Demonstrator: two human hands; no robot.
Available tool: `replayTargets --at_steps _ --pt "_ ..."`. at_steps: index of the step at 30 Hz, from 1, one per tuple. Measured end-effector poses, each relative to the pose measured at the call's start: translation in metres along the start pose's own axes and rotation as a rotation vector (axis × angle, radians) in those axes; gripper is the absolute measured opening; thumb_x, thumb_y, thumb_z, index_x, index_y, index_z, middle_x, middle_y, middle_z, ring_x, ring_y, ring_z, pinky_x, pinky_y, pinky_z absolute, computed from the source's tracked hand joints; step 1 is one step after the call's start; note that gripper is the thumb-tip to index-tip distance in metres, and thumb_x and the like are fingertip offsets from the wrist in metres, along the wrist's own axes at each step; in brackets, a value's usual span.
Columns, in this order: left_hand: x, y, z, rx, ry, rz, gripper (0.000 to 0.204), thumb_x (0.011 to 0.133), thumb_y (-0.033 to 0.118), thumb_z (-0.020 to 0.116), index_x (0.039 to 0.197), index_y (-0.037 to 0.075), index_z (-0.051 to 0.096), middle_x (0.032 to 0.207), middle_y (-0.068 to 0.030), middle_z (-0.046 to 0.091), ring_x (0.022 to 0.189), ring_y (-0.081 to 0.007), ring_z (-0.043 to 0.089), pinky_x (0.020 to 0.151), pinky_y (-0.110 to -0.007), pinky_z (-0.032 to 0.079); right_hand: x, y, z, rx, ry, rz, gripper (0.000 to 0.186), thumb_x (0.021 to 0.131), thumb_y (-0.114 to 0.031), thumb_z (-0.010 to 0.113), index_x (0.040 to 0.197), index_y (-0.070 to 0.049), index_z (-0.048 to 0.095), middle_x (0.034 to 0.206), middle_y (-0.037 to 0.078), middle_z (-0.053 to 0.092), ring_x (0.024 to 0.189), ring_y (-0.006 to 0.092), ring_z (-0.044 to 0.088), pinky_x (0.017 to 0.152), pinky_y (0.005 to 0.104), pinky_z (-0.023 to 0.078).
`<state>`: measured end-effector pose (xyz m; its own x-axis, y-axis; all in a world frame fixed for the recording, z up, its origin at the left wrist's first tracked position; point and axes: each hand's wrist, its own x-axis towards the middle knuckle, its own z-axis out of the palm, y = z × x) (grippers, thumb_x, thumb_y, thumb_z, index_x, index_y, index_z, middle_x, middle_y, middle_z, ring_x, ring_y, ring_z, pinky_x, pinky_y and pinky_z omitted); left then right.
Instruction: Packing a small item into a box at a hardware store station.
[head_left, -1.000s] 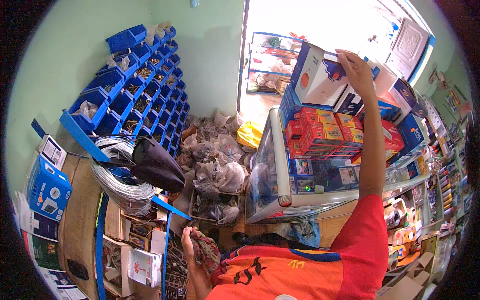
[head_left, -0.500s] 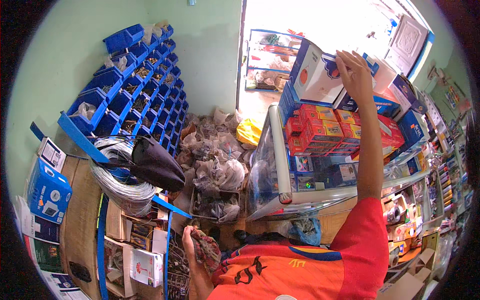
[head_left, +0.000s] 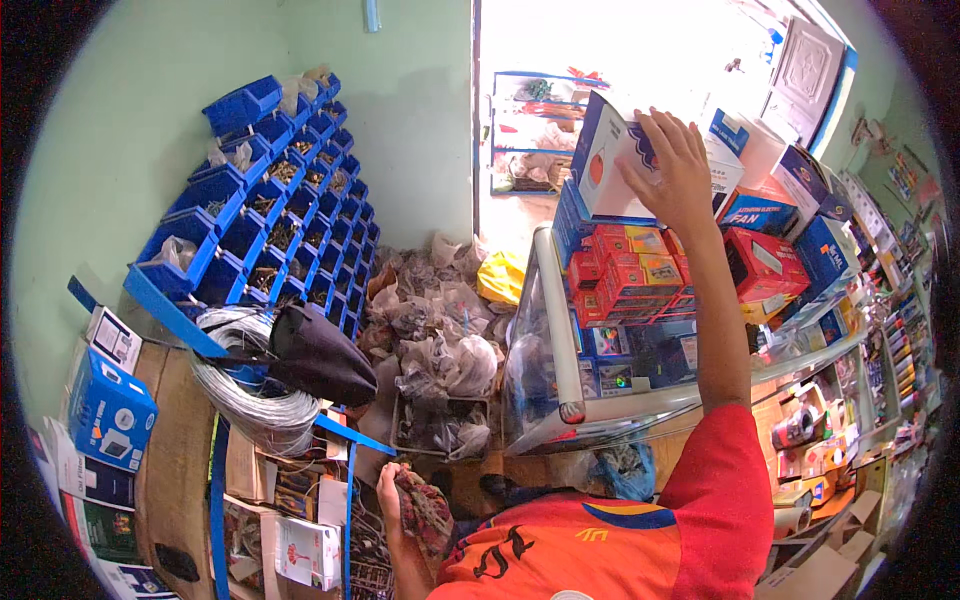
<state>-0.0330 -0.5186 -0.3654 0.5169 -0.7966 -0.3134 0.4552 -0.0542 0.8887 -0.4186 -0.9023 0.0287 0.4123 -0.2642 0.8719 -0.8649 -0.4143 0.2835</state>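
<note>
My right hand [head_left: 668,160] reaches up to a white-and-blue box [head_left: 597,170] atop stacked cartons, its fingers apart and slightly bent against the box. Just below it are several small red boxes [head_left: 625,285], piled on a glass display case [head_left: 570,405] with more packages inside. Low in the view my left hand [head_left: 388,490] is closed on a crumpled patterned cloth [head_left: 425,515], close to my orange shirt.
Blue parts bins [head_left: 240,235] line the left wall, with a wire coil [head_left: 230,400] on a blue rack. Bags [head_left: 450,365] crowd the floor. A bright doorway shows shelving [head_left: 540,130]. Boxed goods [head_left: 110,400] lie left; packed shelves [head_left: 880,360] run along the right.
My right hand has slid left and down over the white-and-blue box, toward its printed side. The view has shifted slightly. My left hand still holds the cloth.
</note>
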Motion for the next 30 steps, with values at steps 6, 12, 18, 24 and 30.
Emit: replayTargets --at_steps 6,12,18,24,30 --pt "0.01 -0.001 0.012 -0.121 -0.015 -0.045 0.024 0.106 0.029 0.055 0.089 0.012 0.057 0.09 0.0019 0.057 0.081 -0.0107 0.055 0.078 -0.028 0.046 0.0 -0.006 0.001 -0.006 0.047 0.023 0.062 0.085 -0.041 0.079 0.139 -0.013 0.063 0.136 0.01 0.063 0.125 0.0313 0.06 0.11 0.0482 0.044" --pt "0.025 -0.009 0.024 -0.024 -0.092 -0.035 0.024 0.105 0.031 0.057 0.09 0.012 0.057 0.093 0.002 0.056 0.087 -0.0116 0.054 0.085 -0.029 0.045 -0.003 -0.003 -0.001 -0.002 0.077 0.031 0.059 0.084 -0.044 0.079 0.133 -0.014 0.064 0.13 0.009 0.066 0.119 0.0294 0.062 0.101 0.0445 0.046" --pt "0.022 -0.003 0.047 -0.139 -0.127 -0.089 0.021 0.105 0.027 0.055 0.09 0.013 0.054 0.09 0.0036 0.05 0.086 -0.0102 0.051 0.084 -0.028 0.043 0.004 -0.002 0.004 0.033 0.054 0.04 0.057 0.084 -0.046 0.08 0.128 -0.012 0.065 0.126 0.009 0.067 0.118 0.0309 0.063 0.101 0.0461 0.046" --pt "0.027 -0.021 0.03 -0.085 -0.158 -0.011 0.025 0.107 0.031 0.058 0.092 0.011 0.058 0.09 0.0005 0.057 0.086 -0.0106 0.058 0.082 -0.029 0.048 0.014 -0.003 -0.007 0.032 0.002 0.032 0.061 0.084 -0.049 0.078 0.13 -0.012 0.063 0.126 0.01 0.065 0.122 0.0333 0.059 0.106 0.0497 0.043" --pt "0.005 -0.009 0.03 0.052 -0.108 0.048 0.026 0.107 0.03 0.056 0.092 0.009 0.057 0.091 0.0003 0.056 0.093 -0.0121 0.056 0.09 -0.031 0.045 0.016 0.012 -0.004 0.071 0.095 0.184 0.07 0.087 -0.054 0.078 0.139 -0.011 0.059 0.138 0.02 0.059 0.133 0.0377 0.052 0.115 0.0536 0.036"
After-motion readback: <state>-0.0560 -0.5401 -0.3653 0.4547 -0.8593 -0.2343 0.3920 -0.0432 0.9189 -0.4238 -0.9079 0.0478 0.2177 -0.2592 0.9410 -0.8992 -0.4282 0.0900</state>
